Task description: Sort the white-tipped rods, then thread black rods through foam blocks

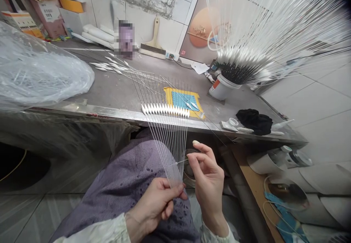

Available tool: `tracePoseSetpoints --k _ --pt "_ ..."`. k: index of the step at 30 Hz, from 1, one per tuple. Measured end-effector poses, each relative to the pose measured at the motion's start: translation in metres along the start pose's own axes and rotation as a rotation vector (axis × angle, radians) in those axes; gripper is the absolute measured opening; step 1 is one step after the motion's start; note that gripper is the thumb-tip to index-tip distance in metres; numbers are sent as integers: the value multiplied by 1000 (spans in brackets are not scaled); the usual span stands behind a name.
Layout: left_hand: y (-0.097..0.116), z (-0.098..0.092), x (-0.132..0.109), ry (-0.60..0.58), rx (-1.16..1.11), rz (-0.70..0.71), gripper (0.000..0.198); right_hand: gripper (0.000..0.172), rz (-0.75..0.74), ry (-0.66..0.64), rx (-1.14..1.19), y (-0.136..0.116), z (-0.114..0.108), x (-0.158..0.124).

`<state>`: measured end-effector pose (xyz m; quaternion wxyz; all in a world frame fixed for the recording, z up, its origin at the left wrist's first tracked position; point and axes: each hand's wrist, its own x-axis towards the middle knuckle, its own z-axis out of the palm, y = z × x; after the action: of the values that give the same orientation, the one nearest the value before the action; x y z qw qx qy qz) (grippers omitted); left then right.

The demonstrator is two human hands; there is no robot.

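Note:
My left hand is closed in a pinch on the lower ends of a fan of thin pale rods, above my lap. These look like fishing floats: each has a white spindle-shaped body and a dark thin stem pointing away from me, the bodies lined up in a row near the table's edge. Beside them, my right hand pinches the end of a thin pale strand between thumb and index finger, its other fingers raised. The strand crosses the rods just above my left hand. Whether it is thread or a thin stick, I cannot tell.
A bucket packed with similar floats stands at the right back. Clear plastic wrap covers the table's left. More floats, a wide brush, a blue card and a black cloth lie around. Containers stand lower right.

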<state>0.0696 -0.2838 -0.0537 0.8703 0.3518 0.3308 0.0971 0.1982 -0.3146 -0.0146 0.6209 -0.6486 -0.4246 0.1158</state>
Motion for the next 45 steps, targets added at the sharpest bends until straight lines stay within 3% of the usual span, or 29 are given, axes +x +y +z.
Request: tracePoseSetpoints --k 45 --pt "-2 1 4 21 72 -27 44 7 35 137 -39 16 -36 7"
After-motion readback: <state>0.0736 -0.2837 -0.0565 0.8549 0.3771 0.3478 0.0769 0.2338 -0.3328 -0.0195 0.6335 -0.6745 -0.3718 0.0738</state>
